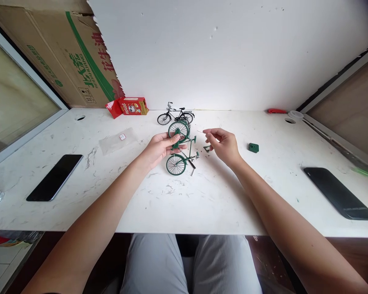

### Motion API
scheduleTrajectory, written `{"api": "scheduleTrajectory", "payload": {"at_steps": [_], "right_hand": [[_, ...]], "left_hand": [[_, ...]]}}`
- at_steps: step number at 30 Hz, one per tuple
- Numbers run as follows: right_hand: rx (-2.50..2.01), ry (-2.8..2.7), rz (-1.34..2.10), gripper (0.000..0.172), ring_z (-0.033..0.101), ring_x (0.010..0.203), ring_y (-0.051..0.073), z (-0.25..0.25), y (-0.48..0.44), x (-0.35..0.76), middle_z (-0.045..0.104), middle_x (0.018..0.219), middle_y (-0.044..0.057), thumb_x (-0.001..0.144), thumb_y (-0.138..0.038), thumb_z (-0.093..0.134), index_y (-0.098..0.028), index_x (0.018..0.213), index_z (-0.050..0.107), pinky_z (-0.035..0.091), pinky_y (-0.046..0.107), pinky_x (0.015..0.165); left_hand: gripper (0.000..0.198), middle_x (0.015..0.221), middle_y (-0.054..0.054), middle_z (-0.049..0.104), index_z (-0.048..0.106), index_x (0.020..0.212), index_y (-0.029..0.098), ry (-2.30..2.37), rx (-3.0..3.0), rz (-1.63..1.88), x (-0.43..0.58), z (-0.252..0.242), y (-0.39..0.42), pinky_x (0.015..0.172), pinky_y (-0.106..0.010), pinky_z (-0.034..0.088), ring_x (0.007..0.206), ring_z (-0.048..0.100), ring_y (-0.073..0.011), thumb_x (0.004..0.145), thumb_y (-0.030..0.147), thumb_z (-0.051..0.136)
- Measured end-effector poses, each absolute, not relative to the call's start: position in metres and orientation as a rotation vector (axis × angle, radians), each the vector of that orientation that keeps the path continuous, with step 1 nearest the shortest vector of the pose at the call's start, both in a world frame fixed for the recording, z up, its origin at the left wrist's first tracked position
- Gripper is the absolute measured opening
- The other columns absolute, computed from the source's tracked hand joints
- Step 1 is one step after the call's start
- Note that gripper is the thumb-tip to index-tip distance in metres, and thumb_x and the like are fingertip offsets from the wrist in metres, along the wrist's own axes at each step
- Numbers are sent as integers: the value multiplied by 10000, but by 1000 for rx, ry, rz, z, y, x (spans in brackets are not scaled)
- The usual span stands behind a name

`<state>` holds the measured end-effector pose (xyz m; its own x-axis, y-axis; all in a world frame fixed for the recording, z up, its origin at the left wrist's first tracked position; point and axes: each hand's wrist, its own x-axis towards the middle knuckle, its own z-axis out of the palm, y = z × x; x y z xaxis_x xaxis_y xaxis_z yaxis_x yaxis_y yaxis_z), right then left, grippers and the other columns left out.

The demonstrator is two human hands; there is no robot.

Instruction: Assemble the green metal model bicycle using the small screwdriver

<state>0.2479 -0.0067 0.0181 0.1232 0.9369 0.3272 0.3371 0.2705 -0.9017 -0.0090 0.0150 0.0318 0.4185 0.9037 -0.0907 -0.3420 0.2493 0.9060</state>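
1. The white marbled table point(202, 204) fills the view, with the person seated at its near edge.
2. A cardboard box point(64, 53) with green print leans against the wall at the back left.
3. A dark phone point(339, 192) lies flat on the right, and another phone point(55, 177) lies on the left, both well apart from the hands.
4. The left hand point(161, 148) is closed around a green model bicycle point(189, 150), thumb and fingers gripping by its upper wheel. The bicycle is at the table's middle, tilted, with its lower wheel touching the surface.
5. The right hand point(223, 145) is just right of the bicycle, thumb and forefinger pinching a thin pin point(199, 131).
6. A black model bicycle point(175, 115) stands upright just behind the green one, near the wall.
7. A red snack carton point(131, 106) lies at the back, left of the black bicycle.
8. A clear plastic bag point(118, 141) lies flat left of the left hand.
9. A small green block point(253, 148) sits right of the right hand.
10. Tiny loose parts point(206, 148) lie under the right hand.
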Motion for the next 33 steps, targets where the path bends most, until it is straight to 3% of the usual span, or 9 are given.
{"api": "scheduleTrajectory", "payload": {"at_steps": [6, 11, 14, 16, 23, 33], "right_hand": [[-1216, -1399, 538, 389, 648, 601, 149, 22, -11, 246, 700, 830, 37, 993, -597, 671, -214, 1004, 739, 604, 350, 586], [-1214, -1474, 473, 356, 676, 765, 190, 26, -20, 235, 701, 979, 65, 1002, -599, 654, -257, 1068, 730, 582, 335, 592], [-1187, -1467, 469, 382, 680, 878, 216, 25, -22, 233, 680, 971, 56, 992, -607, 675, -294, 1210, 695, 591, 338, 651], [-1151, -1436, 492, 409, 671, 892, 214, 23, -22, 233, 676, 979, 56, 976, -636, 690, -297, 1205, 688, 578, 326, 636], [-1132, -1360, 653, 507, 645, 716, 174, 27, -23, 228, 746, 1013, 79, 874, -731, 767, -246, 1021, 757, 569, 340, 584], [-1035, -1629, 399, 305, 664, 675, 169, 23, -29, 224, 767, 989, 79, 983, -554, 746, -274, 1044, 849, 569, 358, 575]], "left_hand": [[298, 1153, -135, 791, 740, 1046, 119, 770, 1003, 913, -5, 29, 10, 829, -313, 614, 933, 825, -244, 859, 276, 910], [329, 1189, -147, 794, 748, 1088, 125, 777, 1044, 891, 0, 28, 5, 850, -328, 616, 939, 819, -238, 863, 303, 907], [345, 1176, -147, 799, 749, 1082, 126, 794, 1047, 904, 3, 30, 1, 833, -316, 607, 935, 816, -233, 846, 308, 921], [359, 1159, -144, 803, 744, 1074, 125, 811, 1034, 927, 5, 32, -1, 826, -311, 604, 933, 816, -232, 830, 308, 934], [361, 1172, -132, 806, 754, 1086, 135, 825, 1019, 937, 8, 33, -4, 813, -299, 605, 955, 823, -249, 821, 301, 934], [456, 1258, -159, 784, 759, 1146, 127, 795, 1030, 920, 7, 31, -5, 846, -326, 590, 994, 811, -256, 797, 345, 956]]}}
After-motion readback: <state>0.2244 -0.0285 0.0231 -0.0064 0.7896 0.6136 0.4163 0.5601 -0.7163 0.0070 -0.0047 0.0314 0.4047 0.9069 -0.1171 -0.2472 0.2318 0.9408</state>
